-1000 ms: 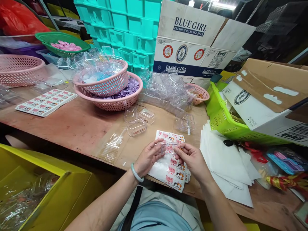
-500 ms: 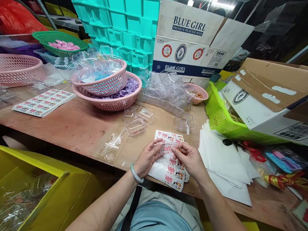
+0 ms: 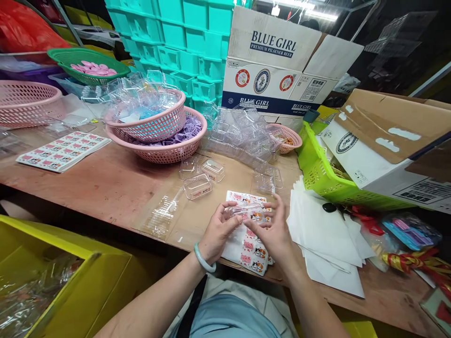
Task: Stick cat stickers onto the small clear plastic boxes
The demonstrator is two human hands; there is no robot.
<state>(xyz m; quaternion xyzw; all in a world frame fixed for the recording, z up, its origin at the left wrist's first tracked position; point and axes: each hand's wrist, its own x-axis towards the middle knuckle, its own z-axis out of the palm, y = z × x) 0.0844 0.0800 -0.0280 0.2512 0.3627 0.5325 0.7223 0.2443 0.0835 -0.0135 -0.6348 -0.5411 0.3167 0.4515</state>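
Just above the sheets of cartoon stickers (image 3: 248, 256), a small clear plastic box (image 3: 246, 209) is held between my two hands. My left hand (image 3: 219, 231) grips its left end, thumb at the near side and fingers behind. My right hand (image 3: 276, 230) has its thumb on the near edge and its fingers raised around the right end. Glare and the fingers partly hide the box. Beyond my hands, clear boxes (image 3: 198, 186) bearing a printed label lie on the cardboard. One more clear plastic box (image 3: 268, 180) rests behind the sticker sheets.
Behind lies a heap of clear plastic boxes (image 3: 239, 134). Pink baskets (image 3: 158, 152) stand at the left, near a sticker stack (image 3: 63, 152). White paper sheets (image 3: 324, 234) and a lime crate (image 3: 317, 173) are at the right. A yellow bin (image 3: 105, 281) is below left.
My right hand has gone from a pinch at the box's right end to spread fingers around it, its thumb now near my left thumb. The view has shifted slightly.
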